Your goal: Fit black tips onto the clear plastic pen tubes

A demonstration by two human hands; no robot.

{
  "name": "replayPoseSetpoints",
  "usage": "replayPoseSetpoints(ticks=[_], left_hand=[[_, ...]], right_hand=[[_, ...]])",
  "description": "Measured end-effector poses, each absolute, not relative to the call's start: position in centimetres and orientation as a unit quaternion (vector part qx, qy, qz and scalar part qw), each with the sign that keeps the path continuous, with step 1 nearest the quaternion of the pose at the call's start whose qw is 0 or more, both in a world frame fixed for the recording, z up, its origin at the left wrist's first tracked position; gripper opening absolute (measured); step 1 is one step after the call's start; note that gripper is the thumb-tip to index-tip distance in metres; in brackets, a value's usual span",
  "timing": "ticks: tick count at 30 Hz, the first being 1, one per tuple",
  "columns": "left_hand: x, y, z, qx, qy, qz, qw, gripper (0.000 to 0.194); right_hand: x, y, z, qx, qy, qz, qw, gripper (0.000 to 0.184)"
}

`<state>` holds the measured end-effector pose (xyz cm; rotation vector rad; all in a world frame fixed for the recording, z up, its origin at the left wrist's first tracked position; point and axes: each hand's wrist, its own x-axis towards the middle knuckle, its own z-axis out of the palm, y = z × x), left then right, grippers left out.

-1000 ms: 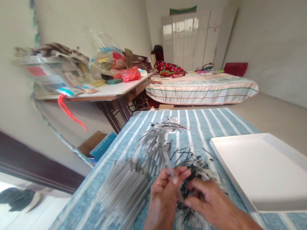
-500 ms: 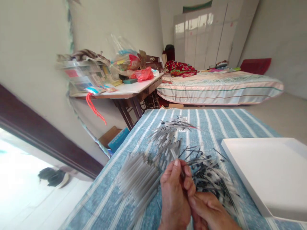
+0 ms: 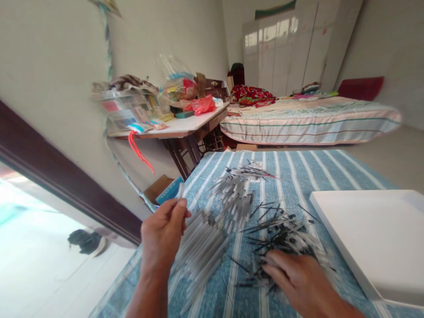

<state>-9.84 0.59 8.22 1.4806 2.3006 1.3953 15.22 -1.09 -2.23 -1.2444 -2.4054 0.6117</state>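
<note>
My left hand (image 3: 162,232) is raised at the left, closed round a pale translucent pen barrel (image 3: 181,191) whose tip sticks up past the thumb. Below and beside it lies a neat stack of grey pen barrels (image 3: 202,247). My right hand (image 3: 296,276) reaches down into a loose heap of black and clear pen parts (image 3: 281,234). Its thumb and fingers come together at the heap's near side; what they pinch is too small and blurred to make out. Another row of grey pens (image 3: 235,198) lies farther back, between the stack and the heap.
A blue striped cloth (image 3: 308,172) covers the table. A white tray (image 3: 374,229) stands at the right. More thin pen pieces (image 3: 251,170) lie at the far end. Beyond are a cluttered side table (image 3: 185,126) and a bed (image 3: 311,119).
My hands were together over the middle, the left with a barrel. The left has moved left with the barrel; the right has moved right onto the heap. The view has shifted slightly.
</note>
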Motion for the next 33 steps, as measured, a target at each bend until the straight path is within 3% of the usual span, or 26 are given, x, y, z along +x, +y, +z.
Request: replayPoseSetpoints(ticks=[2, 4, 10, 22, 33], left_hand=[[-11.7, 0.8, 6.6, 0.556, 0.798, 0.232, 0.017, 0.031], [-13.0, 1.3, 5.0, 0.578, 0.807, 0.124, 0.004, 0.032], [-14.7, 3.6, 2.5, 0.571, 0.820, 0.001, -0.018, 0.031], [-14.7, 4.6, 2.5, 0.584, 0.810, -0.058, -0.027, 0.032], [-4.0, 10.6, 0.3, 0.696, 0.716, -0.043, 0.037, 0.021]], right_hand=[[16.3, 0.3, -1.4, -0.491, -0.843, 0.145, 0.162, 0.025], [17.4, 1.6, -1.0, -0.529, -0.833, 0.094, 0.131, 0.024], [19.9, 3.3, -2.0, -0.582, -0.810, 0.034, 0.069, 0.023], [21.4, 4.5, -2.6, -0.619, -0.782, 0.048, 0.046, 0.022], [21.5, 4.7, -2.0, -0.631, -0.771, 0.074, 0.050, 0.029]])
